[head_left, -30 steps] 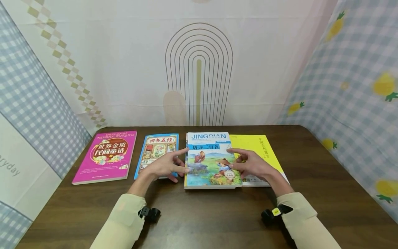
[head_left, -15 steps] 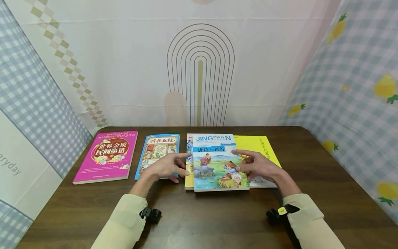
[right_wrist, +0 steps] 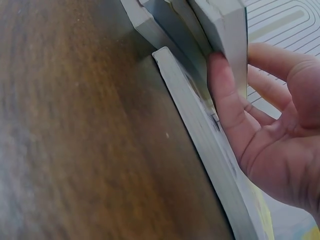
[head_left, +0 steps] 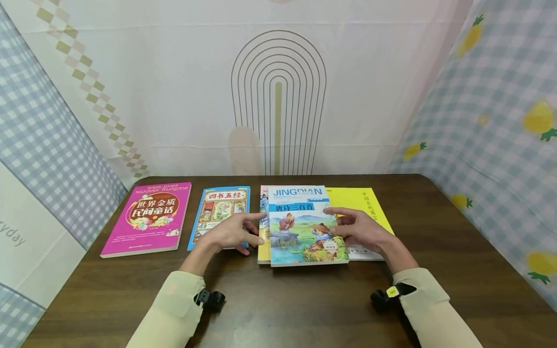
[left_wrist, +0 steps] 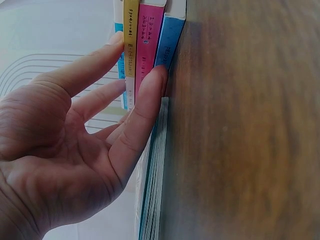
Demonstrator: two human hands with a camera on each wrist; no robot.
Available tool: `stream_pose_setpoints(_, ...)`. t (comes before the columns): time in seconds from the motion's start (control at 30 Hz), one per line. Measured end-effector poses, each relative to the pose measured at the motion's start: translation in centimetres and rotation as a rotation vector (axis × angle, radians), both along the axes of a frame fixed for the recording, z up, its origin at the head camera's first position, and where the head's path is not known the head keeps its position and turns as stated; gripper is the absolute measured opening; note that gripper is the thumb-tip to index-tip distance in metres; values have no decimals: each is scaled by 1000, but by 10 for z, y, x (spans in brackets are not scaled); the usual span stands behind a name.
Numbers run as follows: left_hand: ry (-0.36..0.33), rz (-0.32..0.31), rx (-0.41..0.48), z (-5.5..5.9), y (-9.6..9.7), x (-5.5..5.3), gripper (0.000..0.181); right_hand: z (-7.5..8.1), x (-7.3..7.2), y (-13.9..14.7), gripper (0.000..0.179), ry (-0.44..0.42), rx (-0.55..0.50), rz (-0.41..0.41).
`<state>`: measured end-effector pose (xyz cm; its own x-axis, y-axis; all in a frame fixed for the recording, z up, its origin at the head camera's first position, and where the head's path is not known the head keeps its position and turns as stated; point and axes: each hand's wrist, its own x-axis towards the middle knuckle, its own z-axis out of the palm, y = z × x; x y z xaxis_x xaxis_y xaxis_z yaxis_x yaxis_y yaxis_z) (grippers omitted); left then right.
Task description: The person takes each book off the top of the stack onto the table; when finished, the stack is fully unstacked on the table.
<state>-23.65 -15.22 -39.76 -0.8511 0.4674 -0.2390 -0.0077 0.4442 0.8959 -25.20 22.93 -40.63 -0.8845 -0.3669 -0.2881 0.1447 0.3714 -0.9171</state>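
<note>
A blue-and-white picture-cover book [head_left: 304, 237] lies on top of a stack of books in the head view, shifted right of those below. My right hand [head_left: 363, 232] grips its right edge, thumb and index on the cover; in the right wrist view a finger [right_wrist: 225, 85] sits under the edge. My left hand [head_left: 230, 232] rests its fingertips along the stack's left side without curling round it. In the left wrist view, a yellow spine [left_wrist: 130, 50], a pink spine [left_wrist: 150, 35] and a blue spine [left_wrist: 171, 37] show under the top book.
A blue-edged book [head_left: 224, 203] lies partly under the left hand. A magenta book [head_left: 148, 237] is at the table's left. Partly covered, a yellow book [head_left: 370, 208] lies right of the stack. The brown table [head_left: 278, 309] backs onto a patterned cloth [head_left: 187, 96].
The top book slid right with my right hand, uncovering a strip of the yellow-edged book below. My left hand stayed by the stack. Little moved in the last half second.
</note>
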Motion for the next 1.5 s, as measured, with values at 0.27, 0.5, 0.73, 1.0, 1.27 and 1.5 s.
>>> stream_pose_setpoints(0.27, 0, 2, -2, 0, 0, -1, 75, -2, -3, 2, 70, -14, -62, -15)
stream_pose_setpoints(0.5, -16, 15, -6, -1, 0, -1, 75, 1, -1, 5, 69, -15, -117, -24)
stream_pose_setpoints(0.73, -22, 14, -6, -1, 0, 0, 75, 3, -1, 6, 68, 4, -145, -5)
stream_pose_setpoints(1.0, -10, 9, 5, 0, 0, -1, 75, 5, 0, 12, 67, -20, -207, -35)
stream_pose_setpoints(1.27, -15, 16, 2, -1, -1, -1, 75, 6, -2, 22, 66, -33, -203, -81)
stream_pose_setpoints(1.5, -22, 25, 7, -2, -1, 0, 75, 10, 0, 34, 65, -22, -196, -111)
